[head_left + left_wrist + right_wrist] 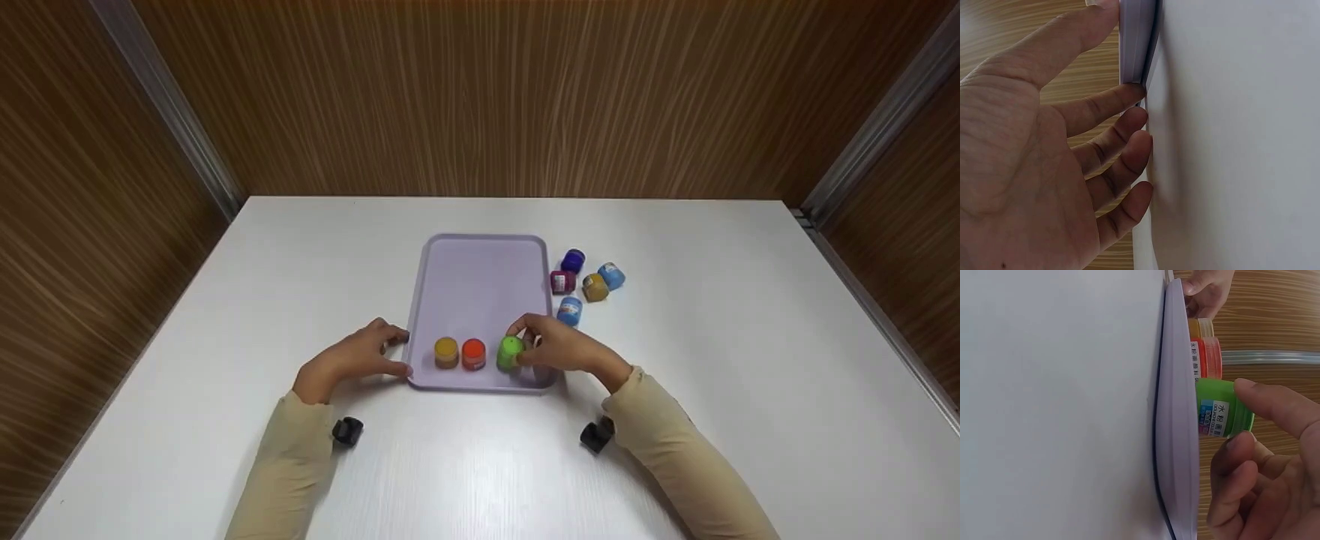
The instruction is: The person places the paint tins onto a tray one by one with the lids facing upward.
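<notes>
1. Here's the right hand [562, 346], thumb and fingertips pinching the lid end of a bright green plastic paint jar [510, 352] over the right part of the tray's near end. Holding it high like that presumably leaves the base free to meet the floor squarely.
2. That landmark, the pale lilac rectangular tray [480, 277], sits flat on the white tabletop [697, 322], its raised rim likely there to keep jars from straying.
3. And at the tray's left edge, the left hand [361, 351]: thumb and index finger spread apart, touching the rim, other fingers loosely bent, no jar in them. It looks like a steadying touch.
4. Inside the tray, near its lower left corner, a mustard-yellow plastic jar [446, 352] and an orange-red plastic jar [473, 354] stand upright, side by side, lids up; standing that way, they should stay put.
5. Is the green one down? The tray's wall hides its base in the right wrist view, so I can't tell whether it rests or hovers.
6. Just beyond the tray's right edge, five more plastic jars lie loosely: dark blue [573, 260], magenta [563, 282], ochre [595, 287] and two light blue [570, 311], probably there for the right hand's easy reach.
</notes>
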{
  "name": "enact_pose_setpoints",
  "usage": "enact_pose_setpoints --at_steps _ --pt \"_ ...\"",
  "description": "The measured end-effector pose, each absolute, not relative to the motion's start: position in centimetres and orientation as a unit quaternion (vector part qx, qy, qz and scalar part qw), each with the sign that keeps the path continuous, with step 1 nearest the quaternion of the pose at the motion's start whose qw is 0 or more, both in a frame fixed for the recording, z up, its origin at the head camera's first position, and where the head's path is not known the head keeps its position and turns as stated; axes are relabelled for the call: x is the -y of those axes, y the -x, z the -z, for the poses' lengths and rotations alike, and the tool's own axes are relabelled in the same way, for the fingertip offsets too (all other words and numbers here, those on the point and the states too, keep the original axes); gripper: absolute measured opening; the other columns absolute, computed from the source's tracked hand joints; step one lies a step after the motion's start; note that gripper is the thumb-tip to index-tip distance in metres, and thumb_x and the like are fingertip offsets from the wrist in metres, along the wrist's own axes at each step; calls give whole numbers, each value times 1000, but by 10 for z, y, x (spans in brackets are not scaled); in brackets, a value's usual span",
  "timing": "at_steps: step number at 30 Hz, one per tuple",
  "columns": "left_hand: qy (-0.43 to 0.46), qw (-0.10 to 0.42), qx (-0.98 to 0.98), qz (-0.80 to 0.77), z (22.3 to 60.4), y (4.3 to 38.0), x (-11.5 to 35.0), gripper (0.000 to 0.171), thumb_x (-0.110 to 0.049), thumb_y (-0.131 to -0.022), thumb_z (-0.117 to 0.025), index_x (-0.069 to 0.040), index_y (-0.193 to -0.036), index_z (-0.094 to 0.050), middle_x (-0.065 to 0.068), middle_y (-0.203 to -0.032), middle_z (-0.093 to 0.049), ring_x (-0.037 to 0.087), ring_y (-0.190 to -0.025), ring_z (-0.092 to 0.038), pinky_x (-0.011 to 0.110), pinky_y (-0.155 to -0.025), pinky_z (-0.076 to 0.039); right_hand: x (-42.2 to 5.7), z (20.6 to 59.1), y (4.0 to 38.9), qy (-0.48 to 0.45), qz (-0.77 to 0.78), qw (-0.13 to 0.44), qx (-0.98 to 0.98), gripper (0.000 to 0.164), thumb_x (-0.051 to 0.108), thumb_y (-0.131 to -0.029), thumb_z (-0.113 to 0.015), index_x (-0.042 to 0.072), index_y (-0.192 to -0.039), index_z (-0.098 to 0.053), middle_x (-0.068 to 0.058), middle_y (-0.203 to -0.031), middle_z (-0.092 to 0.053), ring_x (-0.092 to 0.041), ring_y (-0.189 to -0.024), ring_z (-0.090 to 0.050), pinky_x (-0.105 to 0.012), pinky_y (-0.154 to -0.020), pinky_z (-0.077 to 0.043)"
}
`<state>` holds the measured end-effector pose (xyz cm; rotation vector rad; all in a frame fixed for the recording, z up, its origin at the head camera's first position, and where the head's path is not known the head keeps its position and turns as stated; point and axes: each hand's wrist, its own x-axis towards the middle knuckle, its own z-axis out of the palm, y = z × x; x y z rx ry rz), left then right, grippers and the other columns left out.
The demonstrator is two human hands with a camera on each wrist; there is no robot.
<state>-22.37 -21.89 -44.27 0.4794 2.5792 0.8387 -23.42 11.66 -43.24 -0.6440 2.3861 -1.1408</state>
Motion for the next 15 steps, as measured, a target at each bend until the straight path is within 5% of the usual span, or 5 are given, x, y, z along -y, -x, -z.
enact_pose_setpoints --at_steps 15 --pt "-181 182 -921 -293 444 224 220 67 -37 -80 -74 -1 -134 -53 11 -116 -50 22 -101 -46 41 -92 -39 -113 438 233 256 395 198 -860 35 5 -80 -69 -1 -113 -59 -2 -84 -54 -12 -77 -48 -21 -61 -41"
